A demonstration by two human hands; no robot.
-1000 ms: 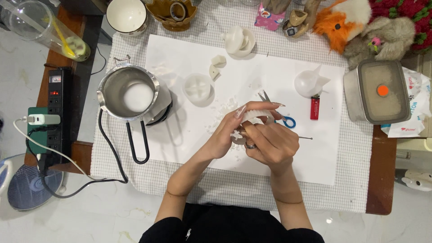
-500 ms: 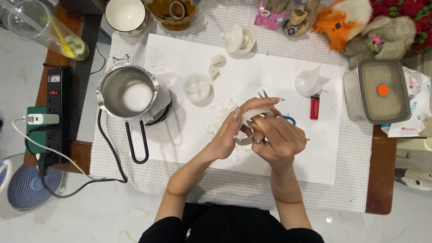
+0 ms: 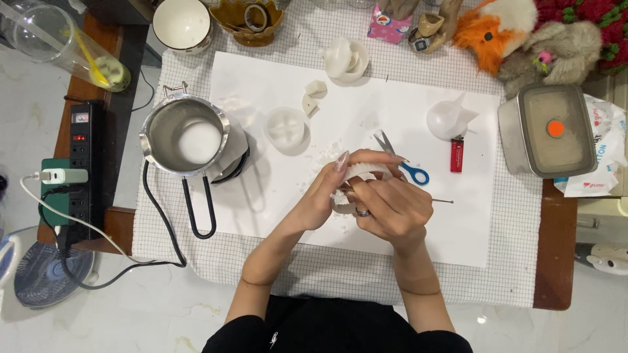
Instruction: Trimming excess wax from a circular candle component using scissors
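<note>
Over the white sheet (image 3: 275,209), near its middle: left hand (image 3: 320,196) and right hand (image 3: 392,209), both closed around one small white mould (image 3: 361,171). Left fingers curl over the top of it; right fingers pinch it from below, a ring on one of them. Held up off the sheet and between both hands, probably so that it can be flexed or peeled; what is inside is hidden.

Catalogue, all placed from the mould:
- White crumbs (image 3: 320,160), just left, on the sheet; likely fallen from the work.
- Scissors (image 3: 402,160), blue-handled, just right, touching no hand.
- Thin pin (image 3: 441,201), right, flat on the sheet.
- Red lighter (image 3: 456,155), further right, beside a white cone-shaped piece (image 3: 448,119).
- Round clear cup (image 3: 286,127) with white filling, up and left.
- Steel pot (image 3: 186,134) with white contents, well left, handle toward the person, cord running off to a power strip (image 3: 82,163).
- Two small white chunks (image 3: 313,95), above.
- White lidded mould (image 3: 347,59), further above.
- Steel box (image 3: 548,131) with orange dot, far right, off the sheet.
</note>
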